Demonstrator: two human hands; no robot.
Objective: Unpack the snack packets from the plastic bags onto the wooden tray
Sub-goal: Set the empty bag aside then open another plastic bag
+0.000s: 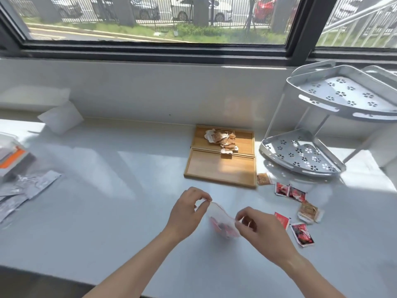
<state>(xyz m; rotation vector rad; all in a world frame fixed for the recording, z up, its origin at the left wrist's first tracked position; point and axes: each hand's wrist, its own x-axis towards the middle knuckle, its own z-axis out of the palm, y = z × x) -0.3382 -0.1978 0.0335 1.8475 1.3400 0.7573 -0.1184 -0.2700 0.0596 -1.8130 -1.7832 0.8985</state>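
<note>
You are pinching the mouth of a small plastic bag (222, 222) with both hands, left hand (189, 211) and right hand (261, 229), fingertips clamped on opposite edges. Red packets are showing inside it. The wooden tray (219, 168) is sitting well ahead, brown packets (222, 139) piled in its far half.

Risk: the thin film is stretching; a sharp tug could split it and scatter the contents among the loose packets (290, 193) already lying off the tray.

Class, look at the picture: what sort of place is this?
Probably a ground-floor room: a white counter below a window facing parked cars, holding a corner shelf rack and wooden tray.
</note>
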